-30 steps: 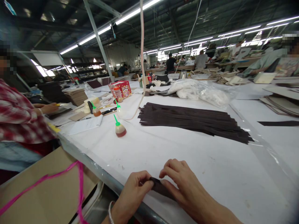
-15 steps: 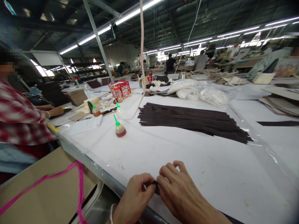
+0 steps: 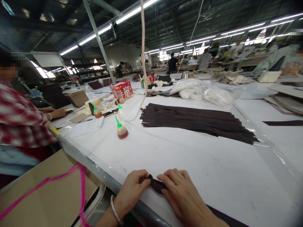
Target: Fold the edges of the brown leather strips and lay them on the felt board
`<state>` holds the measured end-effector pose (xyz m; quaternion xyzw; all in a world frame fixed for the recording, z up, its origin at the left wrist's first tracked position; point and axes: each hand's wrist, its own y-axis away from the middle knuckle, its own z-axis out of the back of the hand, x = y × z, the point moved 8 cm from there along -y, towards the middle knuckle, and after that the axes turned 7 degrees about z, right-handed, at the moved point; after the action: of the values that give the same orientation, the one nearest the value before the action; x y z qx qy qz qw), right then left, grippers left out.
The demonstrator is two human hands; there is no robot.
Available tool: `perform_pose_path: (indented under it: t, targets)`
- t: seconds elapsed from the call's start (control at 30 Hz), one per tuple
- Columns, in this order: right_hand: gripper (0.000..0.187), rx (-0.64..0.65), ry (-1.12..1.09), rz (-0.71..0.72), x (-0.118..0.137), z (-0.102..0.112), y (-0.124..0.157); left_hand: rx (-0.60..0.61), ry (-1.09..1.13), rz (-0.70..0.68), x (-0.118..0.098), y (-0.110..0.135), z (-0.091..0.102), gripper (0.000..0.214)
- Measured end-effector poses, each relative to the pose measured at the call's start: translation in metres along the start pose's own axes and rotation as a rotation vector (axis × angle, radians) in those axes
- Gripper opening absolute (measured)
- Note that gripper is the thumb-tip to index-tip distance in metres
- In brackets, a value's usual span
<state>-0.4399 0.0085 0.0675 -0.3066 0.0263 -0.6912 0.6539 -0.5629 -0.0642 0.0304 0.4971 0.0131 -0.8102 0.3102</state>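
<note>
At the near edge of the table, my left hand (image 3: pixel 132 192) pinches the end of a dark brown strip (image 3: pixel 156 186) between thumb and fingers. To its right, my right hand (image 3: pixel 183 195) grips the same strip, fingers curved over it and the thumb at its near side. The strip looks folded or curled near the left fingertips. Its other end (image 3: pixel 224 217) comes out beneath my right wrist, and my palm hides the stretch between. Beyond my hands lies a pile of similar dark brown strips (image 3: pixel 194 121).
Green-tipped squeeze bottles (image 3: pixel 122 131) stand left of the strip pile. Behind it are clear plastic bags with white contents (image 3: pixel 201 90) and a red patterned box (image 3: pixel 125 89). A person in a checked shirt (image 3: pixel 21 116) works at the left. A pink ribbon (image 3: pixel 81 189) crosses a tan board below the table edge.
My hands have moved apart, exposing more of the strip between them. The left hand has shifted left and slightly up, and the right fingers have straightened somewhat over the strip.
</note>
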Motion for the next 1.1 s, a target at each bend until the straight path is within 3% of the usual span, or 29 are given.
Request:
perform_pose_path:
  t: [0.2,0.33,0.6,0.83,1.1]
  targets:
    - [0.031,-0.012,0.149,0.101,0.004,-0.025,0.008,-0.184,-0.187,0.056,0.002,-0.001,0.021,0.009]
    - [0.033,-0.017,0.192,0.13,0.006,-0.027,0.007,-0.285,-0.247,-0.03,-0.004,0.003,0.03,0.029]
    - [0.034,0.038,0.238,0.148,0.011,-0.028,-0.002,-0.038,-0.362,-0.311,-0.026,-0.011,0.02,0.039]
    - [0.038,0.031,0.281,0.196,0.01,-0.03,0.0,0.034,-0.421,-0.309,-0.023,-0.026,0.025,0.031]
    - [0.038,-0.022,0.353,0.224,0.014,-0.028,0.001,0.028,-0.411,-0.209,-0.017,-0.033,0.027,0.027]
